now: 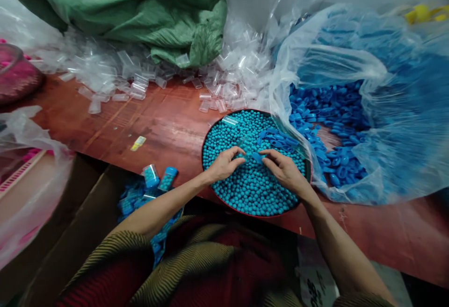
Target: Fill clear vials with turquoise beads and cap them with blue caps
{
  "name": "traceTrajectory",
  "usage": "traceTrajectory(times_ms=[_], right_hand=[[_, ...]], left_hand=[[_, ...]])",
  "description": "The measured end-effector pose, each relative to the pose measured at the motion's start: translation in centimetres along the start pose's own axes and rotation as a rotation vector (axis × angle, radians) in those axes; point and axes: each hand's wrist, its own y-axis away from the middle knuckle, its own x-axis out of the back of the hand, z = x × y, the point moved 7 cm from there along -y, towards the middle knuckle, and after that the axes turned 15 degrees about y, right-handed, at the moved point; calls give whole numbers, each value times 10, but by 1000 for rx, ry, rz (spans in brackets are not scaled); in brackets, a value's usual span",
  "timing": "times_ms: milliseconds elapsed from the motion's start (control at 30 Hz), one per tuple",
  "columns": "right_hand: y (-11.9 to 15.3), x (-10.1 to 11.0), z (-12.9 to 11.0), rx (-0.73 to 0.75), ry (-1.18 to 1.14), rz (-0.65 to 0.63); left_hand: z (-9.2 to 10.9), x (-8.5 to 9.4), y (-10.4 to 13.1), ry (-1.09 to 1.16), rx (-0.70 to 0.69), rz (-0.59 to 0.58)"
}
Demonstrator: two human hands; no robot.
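A round basin (202, 150) full of small turquoise balls (257, 195) sits on the table edge before me. Over it, my left hand (226, 163) has its thumb and fingers closed around a clear plastic tube (248, 147), blurred against the balls. My right hand (282, 169) pinches a blue cap (257, 158) close to the tube's end. Several blue caps (278, 139) lie on the balls just beyond my right hand. Another clear tube (230, 120) rests on the balls near the far rim.
Clear tubes (138, 85) are heaped along the back beneath a green sack (140, 12). To the right, a translucent bag (326, 59) holds blue caps (336, 110). Filled tubes with blue caps (150, 176) lie below the table edge at left, beside a cardboard box (66, 218).
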Motion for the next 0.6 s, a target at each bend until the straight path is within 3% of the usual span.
traceTrajectory(times_ms=[167,400,600], right_hand=[[-2,-16,-11,-92,-267,35],[2,-21,-14,-160,-286,136],[8,-19,-18,-94,-212,148]], left_hand=[[2,-10,3,207,-15,-10],[-7,-18,13,373,155,-36],[-2,-21,14,436,159,8]])
